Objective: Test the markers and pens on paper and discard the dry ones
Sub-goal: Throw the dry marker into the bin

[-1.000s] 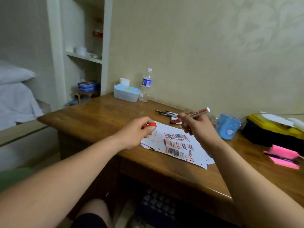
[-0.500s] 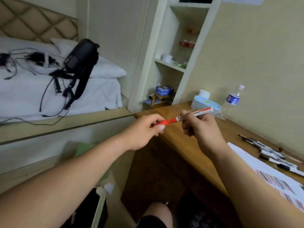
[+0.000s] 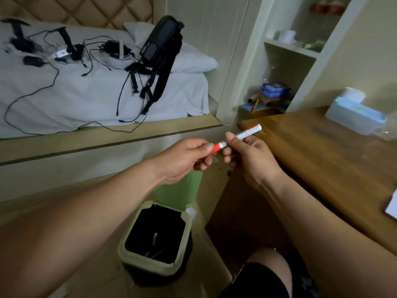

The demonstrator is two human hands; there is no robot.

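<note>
Left hand (image 3: 184, 161), right hand (image 3: 252, 160) grip 1 marker (image 3: 247, 134), seemingly over 1 bin (image 3: 137, 258).

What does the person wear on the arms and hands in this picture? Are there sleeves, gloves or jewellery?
No sleeves, gloves, watch or bracelet show; both forearms are bare up to the picture's edge. The left hand seems to wear a thin gold-coloured ring, small and partly hidden. The right hand wears nothing visible.

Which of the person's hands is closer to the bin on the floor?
Left. The left hand, pinching the red cap of the marker, hangs over the raised lid of the bin; the right hand, gripping the barrel, is further toward the desk.
</note>
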